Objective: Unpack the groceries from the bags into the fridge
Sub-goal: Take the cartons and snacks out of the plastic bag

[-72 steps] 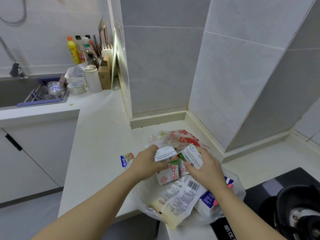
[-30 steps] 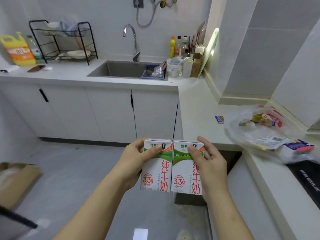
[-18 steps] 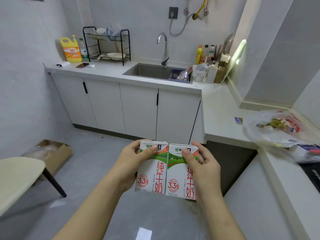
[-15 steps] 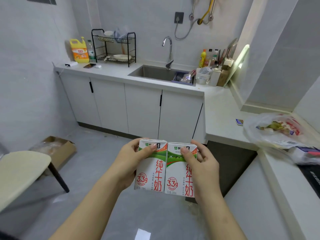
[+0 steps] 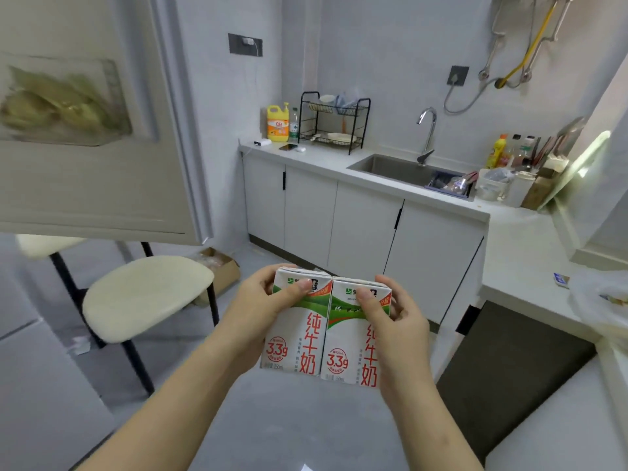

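Note:
Two white milk cartons with green tops and red print are held upright side by side over the floor. My left hand [image 5: 253,322] grips the left milk carton [image 5: 295,338], thumb across its front. My right hand [image 5: 396,329] grips the right milk carton [image 5: 353,345] the same way. The open fridge door [image 5: 98,171] fills the upper left, with a door shelf holding a bag of greenish produce [image 5: 51,103]. The plastic grocery bag [image 5: 601,300] lies on the counter at the far right edge, mostly cut off.
A cream-seated stool [image 5: 142,294] on black legs stands at left below the fridge door. A cardboard box [image 5: 217,266] sits on the floor behind it. White cabinets, the sink [image 5: 404,171] and a dish rack [image 5: 334,120] line the back wall. The counter [image 5: 523,266] runs along the right.
The view has swung left away from the counter and bag. The open fridge door and the stool have come into view. Both hands keep holding the two cartons together.

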